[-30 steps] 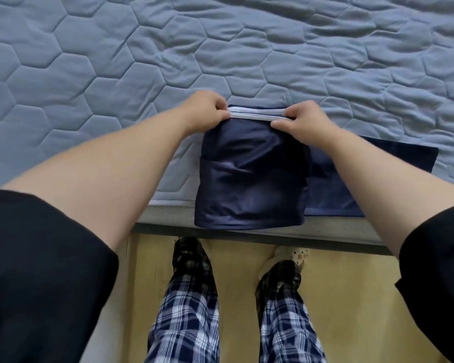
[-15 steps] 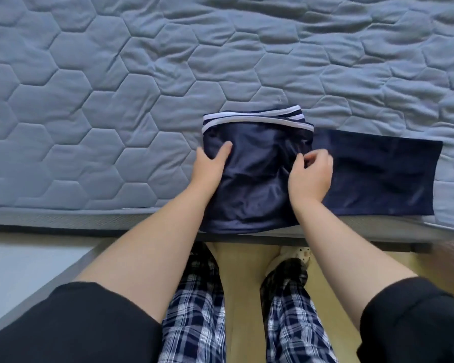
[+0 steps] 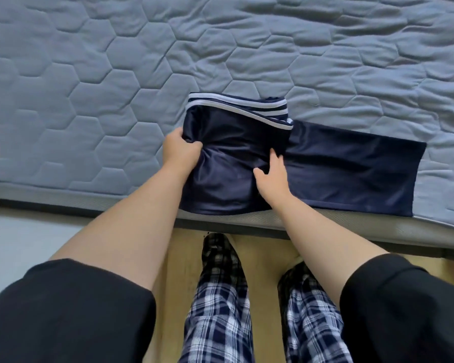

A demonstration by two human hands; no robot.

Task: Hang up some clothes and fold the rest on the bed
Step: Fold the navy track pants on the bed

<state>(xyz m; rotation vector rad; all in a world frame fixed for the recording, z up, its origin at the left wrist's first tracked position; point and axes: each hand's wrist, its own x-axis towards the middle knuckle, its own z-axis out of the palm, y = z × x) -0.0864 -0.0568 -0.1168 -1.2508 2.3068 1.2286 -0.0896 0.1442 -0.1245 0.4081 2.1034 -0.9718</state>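
at the bed's (image 3: 116, 100) near edge, your left hand (image 3: 180, 153) grips the navy garment's (image 3: 233, 142) folded side while your right hand (image 3: 271, 174) lies flat on it; pin the crease firmly, keeping edges square.

Person is wearing a black top w/ short, loose sleeves: left sleeve (image 3: 63, 310) and right sleeve (image 3: 404, 305) are ending partway down the arms. Forearms, left hand (image 3: 180, 150) & right hand (image 3: 271, 174) are showing bare. Legs are wearing plaid pyjama-type trousers (image 3: 218, 323), navy & white check. Pale bit of footwear (image 3: 295, 260) is peeking out by the right trouser leg; can't ID it.
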